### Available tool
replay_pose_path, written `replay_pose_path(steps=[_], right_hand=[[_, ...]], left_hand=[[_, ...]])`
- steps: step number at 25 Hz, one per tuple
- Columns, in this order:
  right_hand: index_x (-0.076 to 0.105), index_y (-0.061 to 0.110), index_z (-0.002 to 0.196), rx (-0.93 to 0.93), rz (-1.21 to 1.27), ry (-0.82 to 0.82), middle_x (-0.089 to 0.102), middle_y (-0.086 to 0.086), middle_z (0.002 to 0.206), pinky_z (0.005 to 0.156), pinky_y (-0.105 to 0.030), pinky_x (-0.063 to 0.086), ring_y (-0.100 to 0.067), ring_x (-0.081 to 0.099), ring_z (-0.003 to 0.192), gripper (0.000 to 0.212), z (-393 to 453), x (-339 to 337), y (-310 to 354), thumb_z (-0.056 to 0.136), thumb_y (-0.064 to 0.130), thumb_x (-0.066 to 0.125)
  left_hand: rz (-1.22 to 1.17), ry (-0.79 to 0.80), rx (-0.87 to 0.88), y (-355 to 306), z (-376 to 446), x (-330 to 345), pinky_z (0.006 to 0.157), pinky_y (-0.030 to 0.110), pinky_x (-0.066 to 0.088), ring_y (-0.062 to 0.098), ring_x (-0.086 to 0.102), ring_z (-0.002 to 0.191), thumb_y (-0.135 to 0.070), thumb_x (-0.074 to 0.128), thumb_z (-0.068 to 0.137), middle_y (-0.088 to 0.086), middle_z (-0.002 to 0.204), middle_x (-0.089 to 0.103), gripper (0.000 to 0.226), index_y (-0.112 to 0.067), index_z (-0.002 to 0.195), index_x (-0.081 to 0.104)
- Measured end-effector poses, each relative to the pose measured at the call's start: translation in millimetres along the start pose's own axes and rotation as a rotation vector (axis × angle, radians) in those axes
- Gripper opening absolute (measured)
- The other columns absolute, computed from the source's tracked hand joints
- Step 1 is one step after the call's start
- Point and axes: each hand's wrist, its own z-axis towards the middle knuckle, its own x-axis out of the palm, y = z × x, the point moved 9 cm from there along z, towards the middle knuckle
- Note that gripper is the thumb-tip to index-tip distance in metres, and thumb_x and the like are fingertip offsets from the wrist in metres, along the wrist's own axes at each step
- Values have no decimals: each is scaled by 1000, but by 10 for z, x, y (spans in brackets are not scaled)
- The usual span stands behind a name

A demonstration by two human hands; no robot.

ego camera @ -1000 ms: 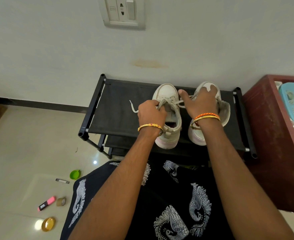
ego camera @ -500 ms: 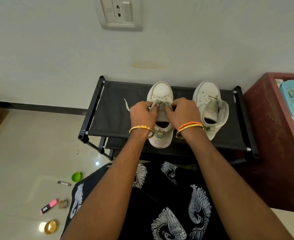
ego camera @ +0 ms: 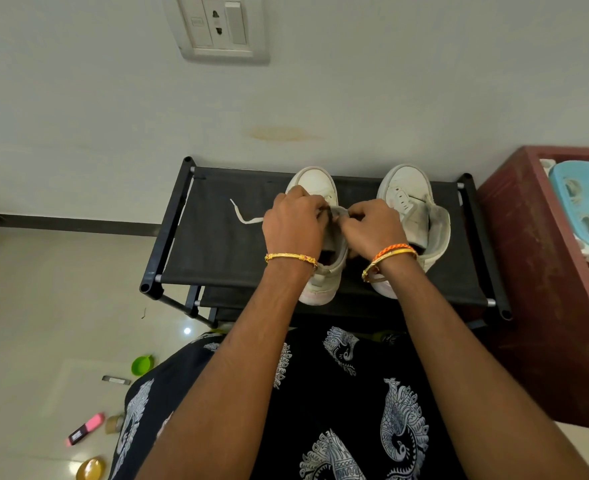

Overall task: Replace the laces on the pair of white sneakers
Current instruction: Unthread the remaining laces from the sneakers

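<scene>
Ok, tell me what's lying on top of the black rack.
On the black rack stand two white sneakers. Both hands, left hand and right hand, work at the left sneaker, covering its eyelets. A loose lace end trails leftward.

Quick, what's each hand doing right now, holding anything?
Left hand: fingers curled, pinching the lace at the left sneaker.
Right hand: fingers curled at the same sneaker's tongue; whether it holds the lace or the tongue cannot be told.

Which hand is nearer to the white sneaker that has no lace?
Right. The right hand works just beside the unlaced white sneaker, apparently not touching it. The left hand is farther away, over the other white sneaker.
</scene>
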Motion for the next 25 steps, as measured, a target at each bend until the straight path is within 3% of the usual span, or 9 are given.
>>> replay_pose_path(steps=[4, 8, 10, 12, 14, 15, 18, 22, 25], right_hand=[[68, 9, 82, 112, 95, 119, 63, -6, 66, 62, -33, 60, -23, 68, 57, 17, 59, 46, -60, 89, 16, 55], [68, 5, 78, 207, 184, 148, 65, -12, 73, 65, -44, 60, -27, 69, 60, 17, 69, 78, -125, 87, 16, 60], [68, -5, 84, 230, 205, 144, 64, -14, 74, 66, -48, 59, -28, 68, 58, 21, 63, 80, -141, 84, 16, 62], [67, -8, 88, 246, 220, 145, 61, -15, 73, 67, -50, 59, -28, 68, 58, 24, 48, 85, -148, 84, 15, 62], [67, -7, 87, 248, 235, 148, 62, -15, 76, 68, -49, 59, -26, 67, 61, 22, 32, 88, -141, 84, 15, 64], [68, -5, 86, 246, 241, 152, 64, -14, 78, 68, -48, 59, -25, 67, 62, 20, 28, 91, -136, 84, 14, 64], [67, 2, 83, 240, 243, 158, 65, -9, 79, 69, -46, 60, -24, 68, 64, 14, 25, 99, -136, 84, 16, 65], [58, 9, 73, 234, 218, 184, 63, -10, 76, 72, -44, 60, -25, 69, 66, 17, 42, 98, -143, 85, 18, 66], [57, 10, 75, 246, 205, 225, 63, -9, 78, 72, -42, 60, -24, 69, 67, 16, 47, 109, -140, 85, 19, 67]], left_hand=[[88, 1, 79, -72, 53, 26, 79, 34, 39, 23, 54, 101, -25, 53, 94, 3, 110, 62, 22, -15, 106, 69], [-108, -35, -11, 4, 28, -9, 69, 30, 45, 20, 60, 85, -23, 58, 90, 3, 97, 65, 16, -10, 89, 68], [-366, -90, -230, 248, 21, -34, 64, 25, 46, 14, 60, 77, -22, 63, 85, -2, 86, 65, 9, -15, 78, 64], [-809, -101, -599, 606, -30, 79, 63, 27, 51, 14, 62, 73, -15, 67, 82, 0, 77, 65, 8, -14, 75, 61], [-1233, -18, -951, 744, -171, 307, 57, 26, 55, 17, 65, 65, -6, 67, 81, 8, 74, 67, 4, -7, 83, 63], [-1301, 38, -1019, 740, -203, 360, 53, 24, 55, 17, 65, 62, -4, 66, 81, 10, 75, 68, 8, -3, 89, 64], [-1115, 50, -830, 743, -64, 286, 61, 27, 54, 15, 62, 69, -5, 61, 83, 13, 92, 67, 20, -10, 102, 63], [-375, -15, -104, 280, 118, -82, 93, 36, 40, 18, 47, 112, -31, 60, 77, -4, 114, 60, 22, -32, 96, 72], [66, 26, 38, 44, 82, -32, 99, 40, 20, 19, 33, 126, -40, 64, 81, -8, 129, 51, 19, -32, 95, 74]])
